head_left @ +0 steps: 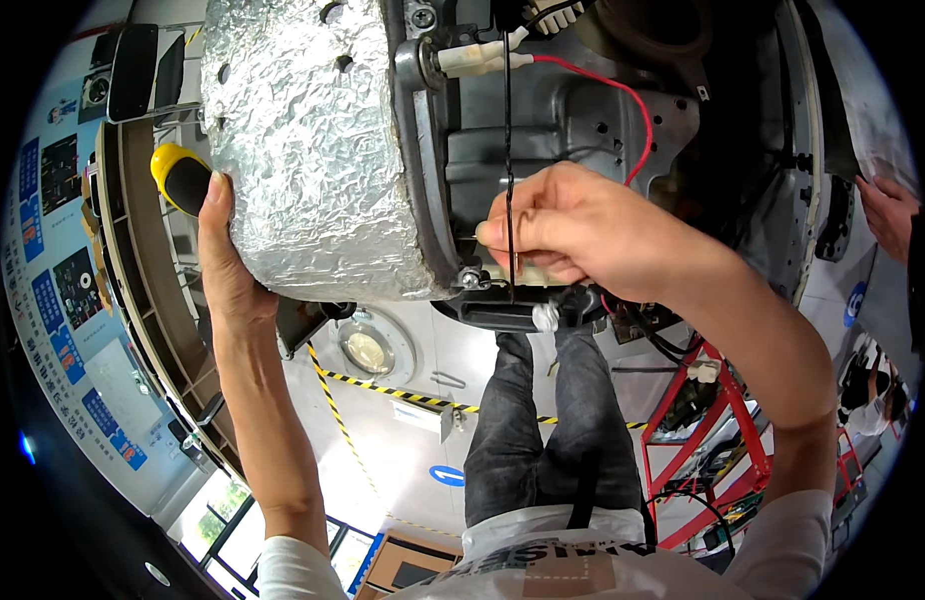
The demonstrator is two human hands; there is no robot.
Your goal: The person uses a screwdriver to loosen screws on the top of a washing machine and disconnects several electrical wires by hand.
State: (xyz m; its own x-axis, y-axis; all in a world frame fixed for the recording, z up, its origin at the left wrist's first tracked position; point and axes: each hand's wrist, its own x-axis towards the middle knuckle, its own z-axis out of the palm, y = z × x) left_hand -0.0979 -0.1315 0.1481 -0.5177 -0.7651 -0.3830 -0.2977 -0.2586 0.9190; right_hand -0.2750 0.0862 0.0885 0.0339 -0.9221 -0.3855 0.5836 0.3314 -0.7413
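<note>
My left hand (pixel 228 270) grips a screwdriver with a yellow and black handle (pixel 181 175) and rests against the side of a foil-wrapped drum (pixel 313 140). My right hand (pixel 573 230) pinches a thin black cable tie (pixel 508 130) that runs straight up across the dark metal housing (pixel 563 120) beside the drum. A red wire (pixel 638 115) loops from a white connector (pixel 478 57) at the top down behind my right hand. A small bolt (pixel 470 279) sits on the drum's rim just below my fingers.
Another person's hand (pixel 888 215) reaches in at the right edge. A red metal frame cart (pixel 728 430) with cables stands at the lower right. Yellow-black tape (pixel 383 390) marks the floor. A wooden rack (pixel 133 260) and posters (pixel 58 290) line the left.
</note>
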